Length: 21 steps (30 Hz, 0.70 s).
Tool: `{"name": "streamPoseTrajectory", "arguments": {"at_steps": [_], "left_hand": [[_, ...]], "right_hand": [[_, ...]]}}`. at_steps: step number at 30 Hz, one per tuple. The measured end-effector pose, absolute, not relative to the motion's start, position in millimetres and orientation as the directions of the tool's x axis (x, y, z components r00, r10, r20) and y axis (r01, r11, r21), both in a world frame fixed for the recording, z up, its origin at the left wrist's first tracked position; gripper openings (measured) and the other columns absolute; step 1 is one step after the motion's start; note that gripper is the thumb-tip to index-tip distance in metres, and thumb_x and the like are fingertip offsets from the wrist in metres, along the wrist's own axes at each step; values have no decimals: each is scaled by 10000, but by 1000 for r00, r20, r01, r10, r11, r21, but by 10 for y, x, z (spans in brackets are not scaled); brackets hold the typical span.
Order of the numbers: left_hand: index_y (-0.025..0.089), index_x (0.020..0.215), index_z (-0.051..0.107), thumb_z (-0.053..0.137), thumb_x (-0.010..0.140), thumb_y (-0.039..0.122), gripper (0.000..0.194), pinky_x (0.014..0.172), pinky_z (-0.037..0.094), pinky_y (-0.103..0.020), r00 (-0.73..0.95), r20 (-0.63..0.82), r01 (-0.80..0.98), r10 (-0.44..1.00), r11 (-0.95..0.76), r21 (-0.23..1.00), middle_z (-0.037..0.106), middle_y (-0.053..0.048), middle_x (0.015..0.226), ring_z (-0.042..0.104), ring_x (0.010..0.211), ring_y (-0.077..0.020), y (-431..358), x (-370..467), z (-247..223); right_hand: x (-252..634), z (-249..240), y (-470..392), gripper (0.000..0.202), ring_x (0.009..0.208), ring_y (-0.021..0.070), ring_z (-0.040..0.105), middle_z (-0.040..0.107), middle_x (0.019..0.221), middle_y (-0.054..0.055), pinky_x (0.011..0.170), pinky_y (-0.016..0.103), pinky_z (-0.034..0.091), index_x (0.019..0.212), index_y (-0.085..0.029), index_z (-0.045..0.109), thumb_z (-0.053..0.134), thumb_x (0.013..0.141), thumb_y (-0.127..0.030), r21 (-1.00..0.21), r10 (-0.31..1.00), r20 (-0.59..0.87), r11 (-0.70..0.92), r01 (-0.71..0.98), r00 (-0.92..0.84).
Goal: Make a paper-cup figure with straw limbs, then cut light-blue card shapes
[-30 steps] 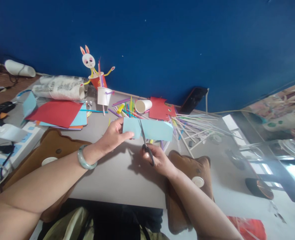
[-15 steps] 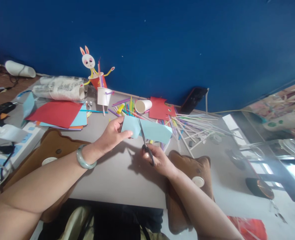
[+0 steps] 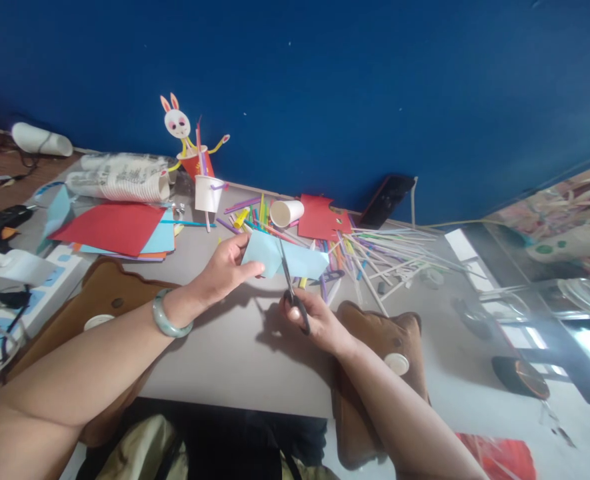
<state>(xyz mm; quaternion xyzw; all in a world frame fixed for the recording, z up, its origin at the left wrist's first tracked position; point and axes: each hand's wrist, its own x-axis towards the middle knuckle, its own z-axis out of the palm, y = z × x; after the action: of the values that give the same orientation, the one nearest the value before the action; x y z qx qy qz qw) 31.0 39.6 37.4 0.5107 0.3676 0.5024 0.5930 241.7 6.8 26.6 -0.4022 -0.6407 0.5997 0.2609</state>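
Observation:
A light blue paper [image 3: 302,259] hangs in the air over the near side of the straws. My left hand [image 3: 232,265], with a jade-like bangle on its wrist, pinches the left end of this paper between thumb and fingers. Black-handled scissors [image 3: 287,273] are in my right hand [image 3: 317,319], their blades lying across the paper's middle. The paper's right part reaches past the blades and bends away. Whether the blades are fully closed cannot be made out.
Behind the hands lie a white paper cup [image 3: 287,213], colourful straws [image 3: 395,257] and red paper [image 3: 318,217]. A rabbit figure [image 3: 177,124] stands at the back. Paper sheets [image 3: 112,227] lie left; brown cushions [image 3: 375,333] flank the near table [image 3: 215,367]. A phone [image 3: 387,200] leans on the wall.
The right part of the blue paper has bent back and looks shorter, uncovering a dark-handled item among the straws. Both hands have stayed nearly in place.

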Motion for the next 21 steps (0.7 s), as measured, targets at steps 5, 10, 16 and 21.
{"name": "streamPoseTrajectory", "arguments": {"at_steps": [5, 10, 16, 21], "left_hand": [[167, 816, 612, 660, 687, 162, 138, 648, 483, -249, 259, 63, -171, 964, -19, 985, 625, 16, 716, 578, 663, -128, 370, 304, 444], [168, 844, 619, 650, 684, 155, 163, 658, 469, -250, 286, 58, -138, 957, -19, 990, 635, 8, 745, 578, 688, -135, 346, 300, 495], [164, 817, 611, 642, 689, 153, 132, 661, 459, -242, 300, 74, -127, 951, -37, 991, 616, 9, 739, 560, 686, -129, 357, 284, 492], [159, 816, 602, 643, 685, 155, 138, 669, 463, -237, 305, 65, -135, 950, -25, 991, 616, 6, 750, 562, 695, -128, 361, 269, 510]], "right_hand": [[2418, 271, 77, 587, 577, 94, 386, 472, 631, -23, 548, 247, 346, 702, -163, 538, 611, 753, -743, -976, 831, -148, -35, 215, -536], [2417, 275, 90, 582, 571, 89, 376, 462, 620, -29, 545, 244, 330, 694, -162, 531, 626, 751, -733, -979, 826, -140, -31, 204, -546], [2423, 267, 93, 580, 562, 85, 359, 447, 616, -36, 535, 242, 316, 684, -165, 516, 638, 743, -728, -979, 823, -148, -44, 198, -548], [2427, 261, 94, 569, 572, 89, 372, 460, 628, -28, 536, 242, 321, 692, -165, 523, 633, 753, -720, -975, 826, -156, -41, 218, -542]]}}
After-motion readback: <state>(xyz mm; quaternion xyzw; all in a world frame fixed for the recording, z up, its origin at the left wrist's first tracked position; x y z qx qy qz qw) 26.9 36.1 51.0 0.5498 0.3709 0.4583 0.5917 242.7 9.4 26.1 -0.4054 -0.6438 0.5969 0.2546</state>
